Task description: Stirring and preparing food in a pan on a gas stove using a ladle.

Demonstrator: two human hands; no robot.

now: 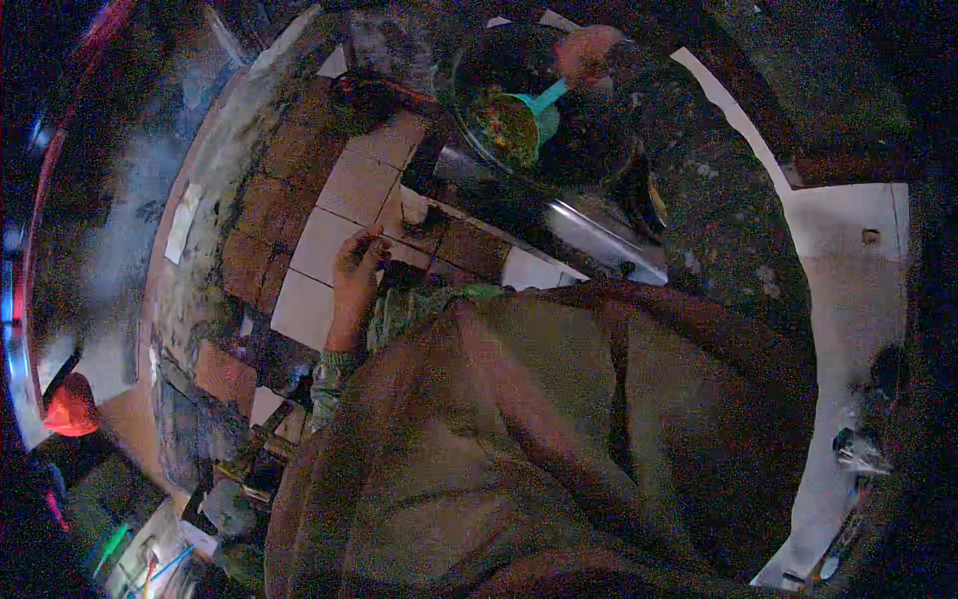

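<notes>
My right hand (590,56), near the top centre, is closed on the handle of a turquoise plastic dipper (550,112). Yellowish-green food or similar stuff (505,127) shows in and beside the dipper, over a dark round pan or basin (479,153) whose rim catches light. Lower left, my left hand (363,254) is raised over pale floor or wall tiles, its fingers curled loosely; no held thing can be made out. The picture is dark and grainy, so the pan's contents and my right fingertips are unclear.
Below the pan lies a shiny metal edge (606,236). Brown and pale tiles (322,239) spread left, beside a stained, curved ledge (213,187). A red-orange object (72,406) stands far left. A pale wall strip (846,299) curves along the right, with small things near its lower end.
</notes>
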